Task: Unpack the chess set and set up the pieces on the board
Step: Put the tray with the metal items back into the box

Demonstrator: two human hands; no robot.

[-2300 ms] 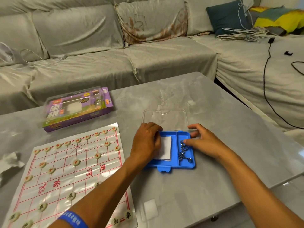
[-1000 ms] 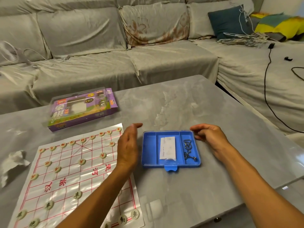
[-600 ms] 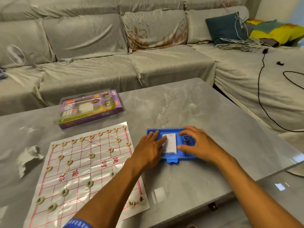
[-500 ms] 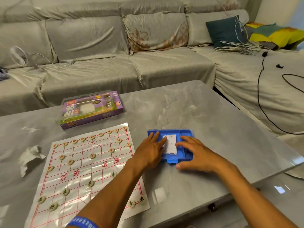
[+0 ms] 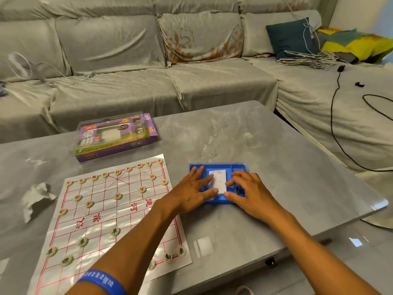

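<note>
- Both hands are back down on the blue case (image 5: 238, 167) at frame centre; a second ago they hovered apart.
- Left hand (image 5: 194, 193) and right hand (image 5: 247, 193): fingers flat, pressing the lid, gripping nothing.
- Board (image 5: 110, 211) lower left already carries pieces (image 5: 118, 196), so setup looks nearly finished.

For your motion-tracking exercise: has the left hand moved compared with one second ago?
Yes. The left hand has moved rightward, away from the chess board, and now lies flat on the blue box.

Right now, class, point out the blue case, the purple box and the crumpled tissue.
blue case (image 5: 217, 166), head view, its far rim
purple box (image 5: 116, 136), head view, middle of its clear top
crumpled tissue (image 5: 35, 199), head view, its middle
</note>
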